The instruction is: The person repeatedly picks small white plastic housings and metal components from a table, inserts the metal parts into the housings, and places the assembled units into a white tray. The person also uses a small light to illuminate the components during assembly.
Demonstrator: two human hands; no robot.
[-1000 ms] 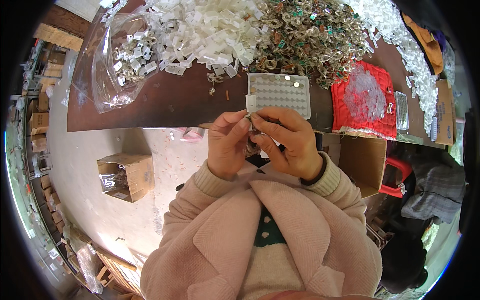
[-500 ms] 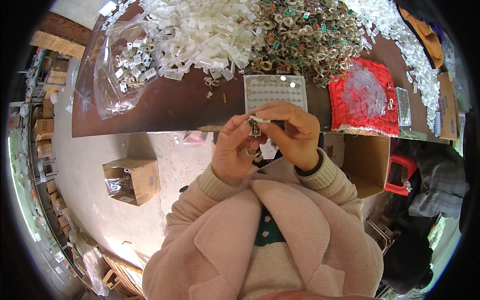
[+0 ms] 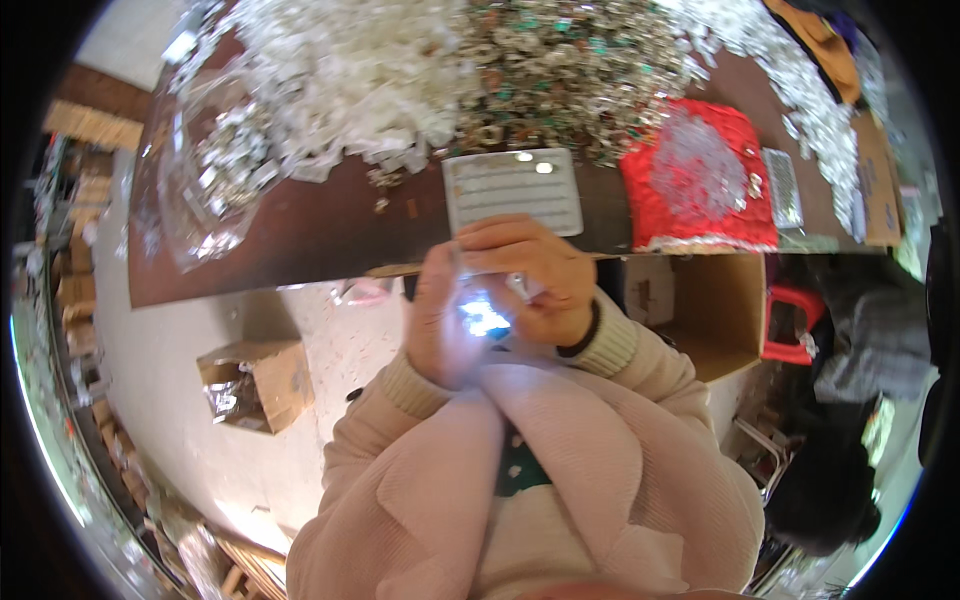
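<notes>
In the head view, see a glowing light between left hand and right hand, with fingers curled close around it. Cannot tell the exact pinch through glare and blur. Just beyond the grip, see a tray; farther out, white pieces and wire coils; to the right, red cloth.

A light shines blue-white, outline lost in glare, at three o'clock from the left hand, eight from the right hand.
</notes>
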